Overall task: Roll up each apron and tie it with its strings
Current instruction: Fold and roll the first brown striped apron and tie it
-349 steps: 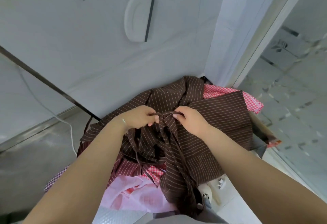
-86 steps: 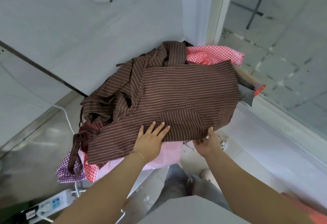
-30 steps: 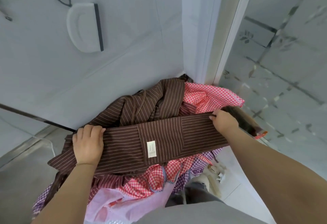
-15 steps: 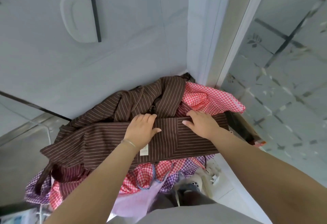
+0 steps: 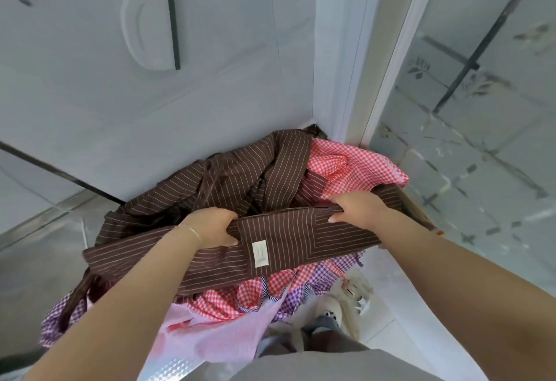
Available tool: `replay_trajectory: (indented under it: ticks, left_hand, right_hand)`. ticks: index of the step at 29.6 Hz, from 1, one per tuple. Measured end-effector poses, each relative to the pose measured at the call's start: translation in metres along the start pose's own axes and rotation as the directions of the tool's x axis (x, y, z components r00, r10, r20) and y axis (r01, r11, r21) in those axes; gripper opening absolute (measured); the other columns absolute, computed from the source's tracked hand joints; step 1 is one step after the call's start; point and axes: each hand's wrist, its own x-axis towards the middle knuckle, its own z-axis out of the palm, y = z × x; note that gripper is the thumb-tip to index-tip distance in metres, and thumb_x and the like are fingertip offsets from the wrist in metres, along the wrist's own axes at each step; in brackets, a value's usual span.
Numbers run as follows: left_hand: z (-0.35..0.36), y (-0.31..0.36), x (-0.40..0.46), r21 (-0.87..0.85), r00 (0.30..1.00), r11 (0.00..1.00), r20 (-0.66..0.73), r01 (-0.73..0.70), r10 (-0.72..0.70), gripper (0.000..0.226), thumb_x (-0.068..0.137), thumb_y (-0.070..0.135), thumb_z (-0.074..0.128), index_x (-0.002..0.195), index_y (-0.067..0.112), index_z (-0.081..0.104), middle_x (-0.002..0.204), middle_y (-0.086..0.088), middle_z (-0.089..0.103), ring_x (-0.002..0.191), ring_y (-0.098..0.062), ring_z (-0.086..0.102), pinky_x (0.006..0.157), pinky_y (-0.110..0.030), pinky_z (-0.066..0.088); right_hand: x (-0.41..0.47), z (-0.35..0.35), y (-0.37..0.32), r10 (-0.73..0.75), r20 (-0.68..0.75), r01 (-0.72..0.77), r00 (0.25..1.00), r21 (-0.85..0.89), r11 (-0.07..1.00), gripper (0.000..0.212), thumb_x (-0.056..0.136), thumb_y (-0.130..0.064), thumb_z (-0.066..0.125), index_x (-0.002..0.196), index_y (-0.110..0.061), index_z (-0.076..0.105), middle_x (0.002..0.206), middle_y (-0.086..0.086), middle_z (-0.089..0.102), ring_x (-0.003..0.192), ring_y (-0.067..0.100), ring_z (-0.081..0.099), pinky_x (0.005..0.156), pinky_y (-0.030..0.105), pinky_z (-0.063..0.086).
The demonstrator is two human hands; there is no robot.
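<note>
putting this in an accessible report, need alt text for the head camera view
Seen from above, a person's left hand and right hand grip the top edge of a folded brown striped apron with a small white label. It lies on a heap of red and purple checked aprons in a tiled corner.

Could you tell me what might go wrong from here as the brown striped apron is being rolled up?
The left hand and right hand grip only the middle of the brown striped apron, so its loose left end may unroll or roll unevenly. Its brown strings hang among the checked aprons underneath and could tangle or drag them along.
</note>
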Motion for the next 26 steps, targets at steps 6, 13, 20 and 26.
replay_trajectory:
  ticks: [6, 13, 20, 26]
  left_hand:
    - [-0.053, -0.039, -0.058, -0.31, 0.997, 0.949, -0.062, -0.055, 0.038, 0.025, 0.084, 0.008, 0.06, 0.094, 0.032, 0.062, 0.098, 0.01, 0.066, 0.092, -0.009, 0.062, 0.085, -0.027, 0.047]
    - [-0.085, -0.034, -0.116, 0.052, 0.513, 0.989, -0.85, -0.14, 0.117, 0.019, 0.073, -0.005, 0.064, 0.075, 0.013, 0.059, 0.096, -0.006, 0.052, 0.065, -0.031, 0.054, 0.055, -0.032, 0.04]
    - [0.046, 0.008, -0.072, 0.338, 0.905, 0.939, -0.378, -0.061, 0.195, 0.031, 0.064, 0.005, 0.074, 0.091, 0.013, 0.06, 0.111, -0.018, 0.057, 0.047, -0.029, 0.061, 0.036, -0.029, 0.035]
    - [0.119, 0.034, -0.044, 0.241, 0.992, 0.971, -0.121, -0.008, 0.039, 0.036, 0.093, 0.004, 0.044, 0.128, 0.01, 0.038, 0.13, -0.013, 0.039, 0.097, -0.035, 0.064, 0.074, -0.043, 0.051]
  right_hand:
    - [-0.018, -0.045, -0.018, 0.011, -0.192, -0.014, 0.981, -0.014, 1.0, 0.022, 0.093, -0.032, 0.058, 0.112, -0.024, 0.066, 0.108, -0.001, 0.068, 0.097, 0.021, 0.061, 0.078, 0.033, 0.048]
    - [-0.046, -0.08, -0.044, 0.033, -0.886, 0.032, 0.463, 0.054, 0.998, 0.028, 0.065, 0.008, 0.063, 0.089, -0.006, 0.06, 0.09, 0.013, 0.062, 0.084, 0.034, 0.059, 0.066, 0.039, 0.042]
    - [-0.031, 0.011, -0.022, 0.226, -0.571, -0.382, 0.789, -0.168, 0.909, 0.017, 0.085, -0.01, 0.054, 0.101, -0.013, 0.059, 0.105, 0.013, 0.054, 0.102, 0.034, 0.048, 0.086, 0.045, 0.038]
    - [-0.035, 0.063, -0.023, 0.497, -0.19, -0.482, 0.847, 0.122, 0.868, 0.027, 0.095, -0.013, 0.047, 0.121, -0.011, 0.051, 0.121, 0.012, 0.047, 0.115, 0.032, 0.047, 0.089, 0.046, 0.048]
